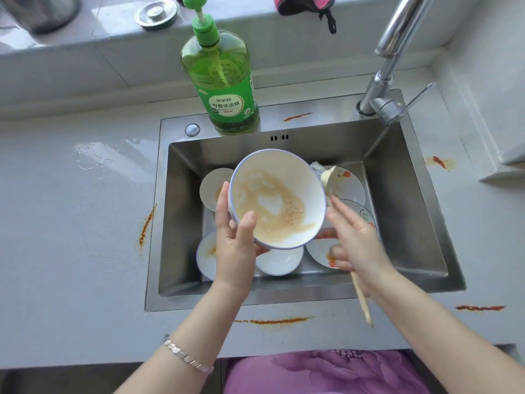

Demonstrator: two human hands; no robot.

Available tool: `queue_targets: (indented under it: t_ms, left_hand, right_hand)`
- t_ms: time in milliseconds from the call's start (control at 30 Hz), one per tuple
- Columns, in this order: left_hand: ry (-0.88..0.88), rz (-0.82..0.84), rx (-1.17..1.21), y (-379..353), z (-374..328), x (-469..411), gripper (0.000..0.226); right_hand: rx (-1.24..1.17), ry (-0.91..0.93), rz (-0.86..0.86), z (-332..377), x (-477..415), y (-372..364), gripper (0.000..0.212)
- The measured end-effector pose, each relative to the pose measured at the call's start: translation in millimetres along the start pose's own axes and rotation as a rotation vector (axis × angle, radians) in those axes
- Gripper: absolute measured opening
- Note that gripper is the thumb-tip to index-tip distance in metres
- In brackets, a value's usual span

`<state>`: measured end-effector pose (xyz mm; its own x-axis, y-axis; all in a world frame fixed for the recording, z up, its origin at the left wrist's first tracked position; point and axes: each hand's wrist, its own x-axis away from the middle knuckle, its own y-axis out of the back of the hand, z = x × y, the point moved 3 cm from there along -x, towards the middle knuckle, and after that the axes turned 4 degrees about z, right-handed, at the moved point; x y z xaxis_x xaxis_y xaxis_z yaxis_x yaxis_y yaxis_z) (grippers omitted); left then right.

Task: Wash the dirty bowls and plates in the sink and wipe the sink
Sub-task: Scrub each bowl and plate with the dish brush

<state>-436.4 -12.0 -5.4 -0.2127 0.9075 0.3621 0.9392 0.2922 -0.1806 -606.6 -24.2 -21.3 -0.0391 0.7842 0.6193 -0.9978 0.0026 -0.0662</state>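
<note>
Left hand [233, 240] gripping bowl [277, 199], right hand [358, 243] (brush [330, 177])

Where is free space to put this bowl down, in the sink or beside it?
Bare: the sink floor between the plates and the right wall; the counter left of the sink, this side of the puddle. Crowded: the sink's middle, full of plates and dishes; the back rim, with bottle and tap.
</note>
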Motion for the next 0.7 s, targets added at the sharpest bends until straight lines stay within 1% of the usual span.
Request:
queue_targets:
  t_ms: [67, 100, 133, 200, 233, 267, 300, 333, 400, 433, 500, 567, 633, 667, 700]
  left_hand:
    - [-0.021, 0.008, -0.108, 6.9, -11.1, -1.4, 0.055]
    - [-0.026, 0.021, -0.157, 10.6, -15.9, -3.0, 0.052]
    - [-0.030, 0.043, -0.213, 14.2, -19.5, -5.2, 0.051]
    - [-0.021, 0.094, -0.343, 18.3, -24.6, -8.4, 0.051]
    - [-0.007, 0.117, -0.384, 18.2, -26.4, -8.4, 0.052]
    - [0.007, 0.143, -0.392, 17.4, -27.1, -8.2, 0.052]
    - [0.020, 0.167, -0.386, 16.6, -26.5, -8.0, 0.051]
    - [0.036, 0.184, -0.375, 15.1, -26.1, -7.9, 0.051]
    - [0.100, 0.175, -0.368, 15.6, -24.6, -7.2, 0.055]
    - [0.135, 0.162, -0.375, 17.7, -23.5, -6.4, 0.055]
    - [0.185, 0.174, -0.416, 22.7, -20.6, -5.0, 0.053]
    - [0.211, 0.225, -0.447, 23.6, -19.1, -2.2, 0.052]
    - [0.236, 0.224, -0.468, 20.8, -15.6, -1.7, 0.056]
    - [0.240, 0.213, -0.478, 18.6, -14.4, -2.5, 0.058]
    - [0.236, 0.206, -0.496, 16.6, -13.6, -3.9, 0.058]
  right_hand:
    - [0.282, 0.225, -0.069, 18.2, 5.3, 17.6, 0.036]
    - [0.426, 0.310, -0.042, 27.6, 9.2, 23.0, 0.035]
    - [0.554, 0.342, 0.033, 34.8, 12.9, 23.8, 0.036]
    - [0.854, 0.310, 0.192, 39.5, 16.4, 17.6, 0.035]
    - [1.009, 0.279, 0.231, 37.8, 16.2, 12.8, 0.034]
    - [1.115, 0.257, 0.256, 37.5, 17.2, 6.6, 0.034]
    - [1.130, 0.228, 0.302, 34.8, 18.3, -0.2, 0.034]
    - [1.060, 0.184, 0.389, 31.9, 20.4, -7.3, 0.034]
    - [0.876, 0.027, 0.563, 27.3, 23.5, -16.2, 0.031]
    - [0.834, -0.048, 0.595, 27.7, 22.6, -14.1, 0.029]
    - [0.871, -0.135, 0.614, 31.8, 15.4, -1.1, 0.023]
    - [1.029, -0.127, 0.552, 31.4, 2.8, 13.1, 0.018]
    - [1.211, -0.034, 0.484, 27.8, -1.7, 16.7, 0.024]
    - [1.270, 0.028, 0.482, 26.4, 3.2, 10.7, 0.029]
    - [1.254, 0.049, 0.520, 23.5, 9.1, 4.1, 0.031]
